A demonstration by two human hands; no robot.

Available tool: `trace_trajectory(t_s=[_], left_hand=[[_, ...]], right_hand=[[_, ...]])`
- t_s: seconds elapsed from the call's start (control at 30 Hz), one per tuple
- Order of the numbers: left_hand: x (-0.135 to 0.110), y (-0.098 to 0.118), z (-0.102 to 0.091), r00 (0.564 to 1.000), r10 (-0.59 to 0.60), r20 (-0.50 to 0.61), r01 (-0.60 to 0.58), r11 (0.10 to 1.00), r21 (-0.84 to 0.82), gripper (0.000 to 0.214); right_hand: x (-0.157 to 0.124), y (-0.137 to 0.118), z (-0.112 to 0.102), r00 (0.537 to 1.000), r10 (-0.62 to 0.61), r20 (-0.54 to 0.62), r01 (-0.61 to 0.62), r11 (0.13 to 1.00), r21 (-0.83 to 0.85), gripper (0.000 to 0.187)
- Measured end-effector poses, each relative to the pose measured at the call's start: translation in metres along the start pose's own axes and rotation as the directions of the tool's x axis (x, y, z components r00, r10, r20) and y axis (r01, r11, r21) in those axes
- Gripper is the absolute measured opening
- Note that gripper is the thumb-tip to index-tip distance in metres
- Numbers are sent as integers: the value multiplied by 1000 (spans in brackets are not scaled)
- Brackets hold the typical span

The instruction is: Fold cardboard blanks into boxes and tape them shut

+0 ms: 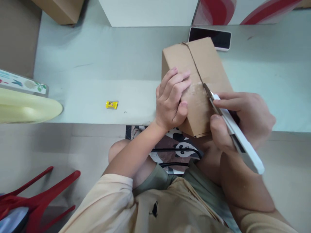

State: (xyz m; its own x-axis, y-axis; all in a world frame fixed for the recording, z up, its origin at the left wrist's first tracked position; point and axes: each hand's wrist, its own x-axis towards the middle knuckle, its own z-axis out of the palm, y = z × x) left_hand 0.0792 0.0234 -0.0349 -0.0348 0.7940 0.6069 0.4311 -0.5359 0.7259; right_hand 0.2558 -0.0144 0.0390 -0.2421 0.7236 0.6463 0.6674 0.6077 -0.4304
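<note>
A brown cardboard box [213, 68] sits at the table's near edge, turned at an angle. A dark seam runs between its top flaps, with clear tape across the middle. My left hand [172, 100] grips the box's left side, its fingers lying over the top flap and the thumb nearer me. My right hand [247, 116] is closed around a white box cutter [233, 126]. The cutter's blade is out, and its tip meets the seam by the tape. Part of the right hand's grip is hidden behind the cutter's handle.
Behind the box lies a phone [222, 39]. A yellow wrapped candy [111, 104] is on the table [80, 74] to the left. White panels [150, 13] stand along the back, another carton [64, 9] at back left. A red stool [41, 197] stands lower left.
</note>
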Motion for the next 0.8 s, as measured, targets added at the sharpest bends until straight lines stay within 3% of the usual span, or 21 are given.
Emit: trace_trajectory(t_s=[0.13,0.23,0.3,0.5,0.6,0.73,0.8], left_hand=[[1,4,-1,1000,-13,-15,13,1000,7,70],[1,5,-3,994,90,-56,-88,996,30,61],[1,5,-4,988,140,-72,-138,990,26,54],[1,6,-3,983,141,-119,-142,990,-2,49],[2,7,-2,978,157,-140,-160,987,-8,44],[9,8,-8,982,156,-103,-157,988,0,40],[13,9,-13,978,194,-71,-193,981,25,41]], right_hand=[[-1,0,-3,999,23,45,-23,1000,-7,11],[-1,0,-3,997,42,61,-41,999,-18,10],[0,-1,-3,998,43,54,-42,999,-16,11],[3,-4,0,1000,28,-12,-28,1000,10,13],[5,-5,0,997,78,-14,-77,996,54,18],[9,-5,-2,990,140,-9,-138,985,101,20],[10,-4,-4,993,113,-27,-108,981,160,18]])
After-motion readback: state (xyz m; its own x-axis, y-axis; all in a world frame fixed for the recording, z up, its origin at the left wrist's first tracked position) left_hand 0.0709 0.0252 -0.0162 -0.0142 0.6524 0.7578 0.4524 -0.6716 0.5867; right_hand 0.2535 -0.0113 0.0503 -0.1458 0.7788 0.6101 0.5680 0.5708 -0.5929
